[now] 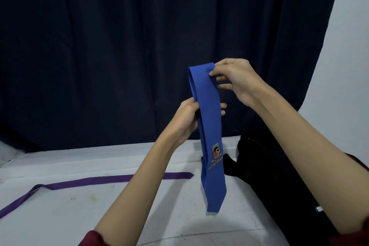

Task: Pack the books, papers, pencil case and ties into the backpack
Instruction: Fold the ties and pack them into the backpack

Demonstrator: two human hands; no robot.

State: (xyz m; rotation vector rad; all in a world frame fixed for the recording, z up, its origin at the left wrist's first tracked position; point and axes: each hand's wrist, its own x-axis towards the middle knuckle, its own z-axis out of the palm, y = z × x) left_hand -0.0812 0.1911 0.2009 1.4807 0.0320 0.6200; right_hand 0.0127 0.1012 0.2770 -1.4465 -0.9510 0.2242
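A purple tie [95,181] lies flat across the table's [60,215] left half. Above the centre, the left hand [187,120] grips the folded blue tie [209,136] mid-length; the right hand [233,78] pinches its top fold. The black backpack [279,175] occupies the right edge.

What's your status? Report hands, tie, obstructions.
Right hand pinching the fold of the blue tie, left hand gripping mid-length. Tie doubled, hanging over table. Purple tie flat on table. Backpack at right, path clear.
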